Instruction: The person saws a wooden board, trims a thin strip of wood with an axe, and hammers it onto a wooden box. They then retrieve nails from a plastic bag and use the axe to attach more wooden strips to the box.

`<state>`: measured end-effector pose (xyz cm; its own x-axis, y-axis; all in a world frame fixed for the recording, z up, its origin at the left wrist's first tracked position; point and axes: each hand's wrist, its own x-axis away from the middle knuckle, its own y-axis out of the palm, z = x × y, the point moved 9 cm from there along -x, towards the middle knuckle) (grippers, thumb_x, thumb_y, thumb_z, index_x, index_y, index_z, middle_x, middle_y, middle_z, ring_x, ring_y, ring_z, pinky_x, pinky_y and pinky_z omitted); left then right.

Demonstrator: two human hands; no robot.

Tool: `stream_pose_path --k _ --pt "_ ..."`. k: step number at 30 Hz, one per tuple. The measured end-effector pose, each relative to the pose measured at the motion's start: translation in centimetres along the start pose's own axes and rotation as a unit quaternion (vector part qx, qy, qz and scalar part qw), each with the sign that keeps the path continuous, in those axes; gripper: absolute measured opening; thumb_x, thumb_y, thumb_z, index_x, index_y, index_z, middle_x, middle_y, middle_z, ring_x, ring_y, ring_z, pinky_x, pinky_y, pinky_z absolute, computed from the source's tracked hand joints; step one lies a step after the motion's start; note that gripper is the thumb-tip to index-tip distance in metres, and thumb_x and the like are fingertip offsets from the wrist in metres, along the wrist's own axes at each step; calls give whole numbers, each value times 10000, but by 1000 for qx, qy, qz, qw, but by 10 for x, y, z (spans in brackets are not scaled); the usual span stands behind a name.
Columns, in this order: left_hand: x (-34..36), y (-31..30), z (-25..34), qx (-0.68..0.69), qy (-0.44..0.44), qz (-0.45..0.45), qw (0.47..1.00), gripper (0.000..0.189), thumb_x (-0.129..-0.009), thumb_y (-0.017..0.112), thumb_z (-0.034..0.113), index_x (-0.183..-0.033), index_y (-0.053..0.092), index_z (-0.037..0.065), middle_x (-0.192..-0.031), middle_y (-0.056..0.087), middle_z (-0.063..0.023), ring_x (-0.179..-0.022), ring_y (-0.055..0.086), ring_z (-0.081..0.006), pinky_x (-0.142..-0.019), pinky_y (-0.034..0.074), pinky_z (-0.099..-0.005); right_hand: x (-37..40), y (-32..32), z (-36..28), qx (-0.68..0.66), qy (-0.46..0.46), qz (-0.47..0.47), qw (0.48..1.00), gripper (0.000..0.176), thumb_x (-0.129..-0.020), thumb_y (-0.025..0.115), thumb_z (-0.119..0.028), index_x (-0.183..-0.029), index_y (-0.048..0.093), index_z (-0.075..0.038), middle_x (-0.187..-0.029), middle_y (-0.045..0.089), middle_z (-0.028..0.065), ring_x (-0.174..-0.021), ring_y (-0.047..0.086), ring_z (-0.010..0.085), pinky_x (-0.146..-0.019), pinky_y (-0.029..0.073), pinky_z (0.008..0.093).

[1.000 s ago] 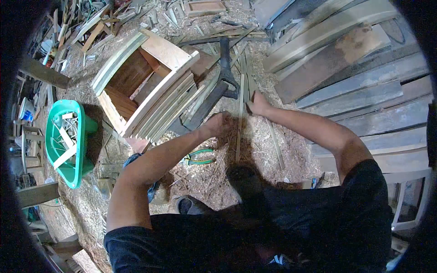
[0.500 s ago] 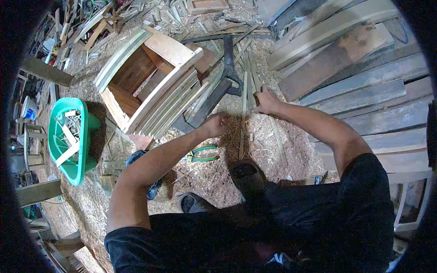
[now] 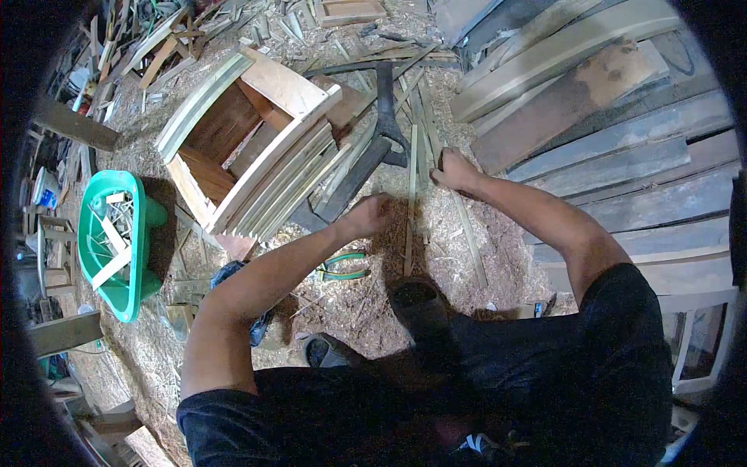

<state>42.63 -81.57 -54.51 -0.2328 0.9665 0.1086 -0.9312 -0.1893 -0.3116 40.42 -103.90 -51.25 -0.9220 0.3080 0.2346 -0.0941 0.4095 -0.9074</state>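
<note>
My left hand is closed with its fingers curled, just right of the dark T-shaped piece. Whatever it holds, if anything, is hidden. My right hand has its fingers drawn together beside a thin wooden strip on the ground; I cannot make out anything in them. Between the hands lies another narrow strip. To the left sits an open wooden box frame with curved edges, and several curved slats are stacked along its near side. Pliers with green and yellow handles lie below my left hand.
A green tub with wood offcuts stands at the left. Boards and curved beams fill the right side. Scrap wood is heaped at the upper left. Sawdust covers the ground around my feet.
The fingers of my right hand have drawn closer together beside the strip. My left hand has stayed nearly in place, and the whole view has shifted slightly.
</note>
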Motion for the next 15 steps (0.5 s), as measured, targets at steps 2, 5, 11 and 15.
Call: stream_pose_path --k 2,5,11,15 --pt "7 -8 17 -25 31 33 999 321 -841 634 168 -1106 596 -10 -950 674 -199 -894 659 -326 -807 517 -415 -3 -4 2 6 18 3 1000 387 -813 674 -257 -968 635 95 -893 667 300 -874 656 472 -808 534 498" --pt "13 -20 29 -58 67 49 995 327 -860 628 156 -1141 597 -9 -952 676 -185 -886 656 -301 -815 517 -398 -25 -1 21 -2 57 -4 998 389 -846 656 -291 -957 650 82 -811 679 263 -792 675 442 -747 550 473" --pt "31 -70 95 -51 27 100 993 352 -897 636 164 -1200 587 -8 -909 653 -121 -873 626 -206 -819 505 -337 15 -37 -14 -445 214 16 870 198 -990 411 -57 -944 572 49 -761 662 180 -639 687 246 -477 529 347" --pt "46 -106 148 67 -41 132 988 311 -955 606 161 -1193 597 -40 -967 676 -70 -867 603 -135 -802 495 -284 -10 -57 13 -507 167 116 838 190 -1008 390 -101 -1055 510 39 -773 622 148 -581 614 194 -464 493 342"
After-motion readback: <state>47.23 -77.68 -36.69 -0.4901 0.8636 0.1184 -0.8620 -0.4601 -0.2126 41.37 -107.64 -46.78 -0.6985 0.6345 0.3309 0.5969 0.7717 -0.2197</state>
